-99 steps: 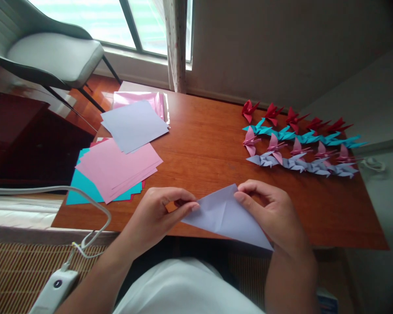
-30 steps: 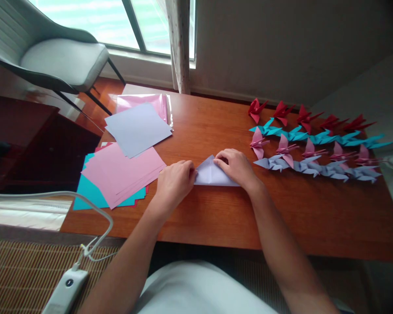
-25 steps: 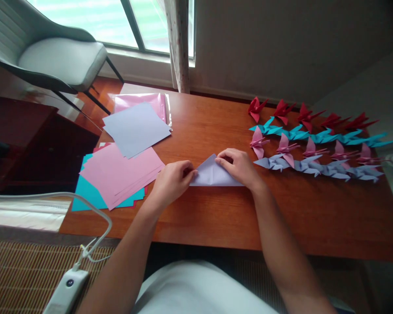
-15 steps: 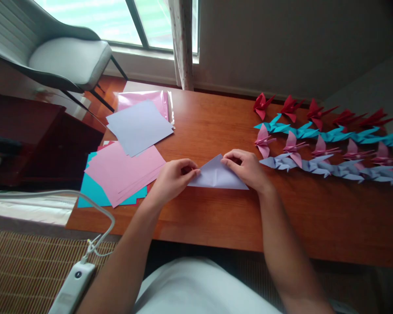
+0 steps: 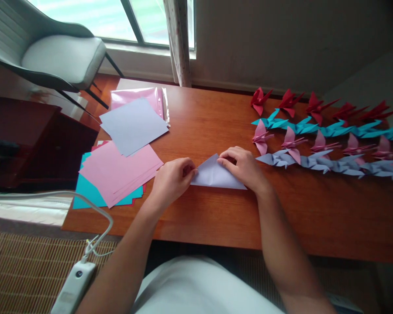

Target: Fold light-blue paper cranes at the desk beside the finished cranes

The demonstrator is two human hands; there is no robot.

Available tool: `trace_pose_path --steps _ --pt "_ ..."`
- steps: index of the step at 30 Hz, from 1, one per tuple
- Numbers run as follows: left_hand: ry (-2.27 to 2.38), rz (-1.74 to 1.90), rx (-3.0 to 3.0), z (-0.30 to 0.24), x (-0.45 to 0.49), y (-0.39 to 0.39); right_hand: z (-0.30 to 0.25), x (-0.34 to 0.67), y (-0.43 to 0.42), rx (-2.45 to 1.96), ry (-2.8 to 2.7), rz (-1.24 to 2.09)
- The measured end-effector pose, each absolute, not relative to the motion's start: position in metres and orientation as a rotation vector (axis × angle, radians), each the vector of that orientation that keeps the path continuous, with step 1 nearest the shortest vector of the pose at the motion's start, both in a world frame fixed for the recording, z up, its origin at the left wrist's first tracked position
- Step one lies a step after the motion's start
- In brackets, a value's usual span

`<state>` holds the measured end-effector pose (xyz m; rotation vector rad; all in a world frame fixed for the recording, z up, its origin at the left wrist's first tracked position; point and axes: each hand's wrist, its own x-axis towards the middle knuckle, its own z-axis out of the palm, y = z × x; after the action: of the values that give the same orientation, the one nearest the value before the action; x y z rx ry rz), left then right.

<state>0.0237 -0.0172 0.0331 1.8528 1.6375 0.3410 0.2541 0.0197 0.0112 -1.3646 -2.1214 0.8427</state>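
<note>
A pale lavender sheet of origami paper [image 5: 214, 175], folded into a triangle, lies on the wooden table with its long edge towards me and a crease down its middle. My left hand [image 5: 177, 176] pinches its left corner between thumb and fingertips. On the upper right slope, near the peak, my right hand [image 5: 240, 165] has its fingers curled over the paper, thumb against the edge. Left of my hands lie loose pink sheets [image 5: 118, 168] over turquoise sheets [image 5: 90, 192], and lavender sheets [image 5: 134, 124] overlap them further back.
Rows of folded paper cranes stand on the right of the table [image 5: 209, 218]: red cranes [image 5: 290, 102], turquoise cranes [image 5: 301, 126], pink cranes [image 5: 291, 143] and lavender cranes [image 5: 278, 158]. A plastic-wrapped pink pack [image 5: 153, 98] lies at the back left. A white power strip [image 5: 74, 285] is below, left.
My left hand has closed more tightly at the paper's left corner. The right hand stays on the upper right slope. The whole view has shifted slightly.
</note>
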Motion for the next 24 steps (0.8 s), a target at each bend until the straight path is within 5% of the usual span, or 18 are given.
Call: trace_pose_path --steps 24 --pt "1.829 -0.019 2.24 0.038 0.042 -0.015 0.013 0.237 0.017 -1.599 -2.435 0.319"
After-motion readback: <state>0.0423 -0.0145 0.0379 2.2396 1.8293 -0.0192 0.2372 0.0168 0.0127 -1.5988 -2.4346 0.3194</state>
